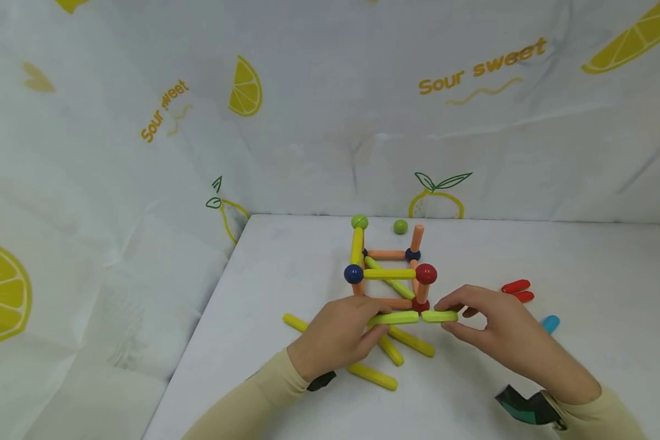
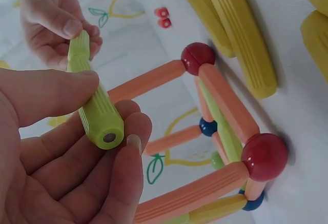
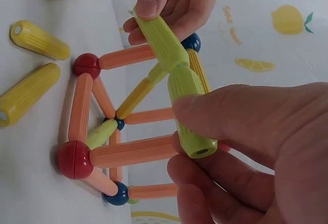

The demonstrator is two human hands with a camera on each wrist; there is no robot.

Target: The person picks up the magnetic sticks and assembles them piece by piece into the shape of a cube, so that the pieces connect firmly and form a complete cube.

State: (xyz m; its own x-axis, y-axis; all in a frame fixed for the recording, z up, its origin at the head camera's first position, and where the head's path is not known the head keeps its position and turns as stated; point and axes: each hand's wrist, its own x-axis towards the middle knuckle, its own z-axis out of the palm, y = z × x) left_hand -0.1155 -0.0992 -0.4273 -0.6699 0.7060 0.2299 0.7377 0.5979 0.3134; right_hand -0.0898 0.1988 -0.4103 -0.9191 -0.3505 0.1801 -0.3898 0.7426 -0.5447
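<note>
My left hand (image 1: 343,333) pinches a light green stick (image 1: 398,318) between thumb and fingers. Opposite it, my right hand (image 1: 500,324) pinches a second light green stick (image 1: 439,316). The two sticks lie in line, their inner ends meeting in the right wrist view, in front of a frame of orange and yellow sticks. That frame has a red ball (image 1: 426,274) and a blue ball (image 1: 354,274) at its upper front corners. A green ball (image 1: 360,222) tops its back left corner, and an orange stick (image 1: 417,237) stands up at the back right.
Several loose yellow sticks (image 1: 373,376) lie under and around my left hand. Behind the frame is a loose green ball (image 1: 400,227). Red pieces (image 1: 516,286) and a blue piece (image 1: 550,324) lie at the right, near my right arm.
</note>
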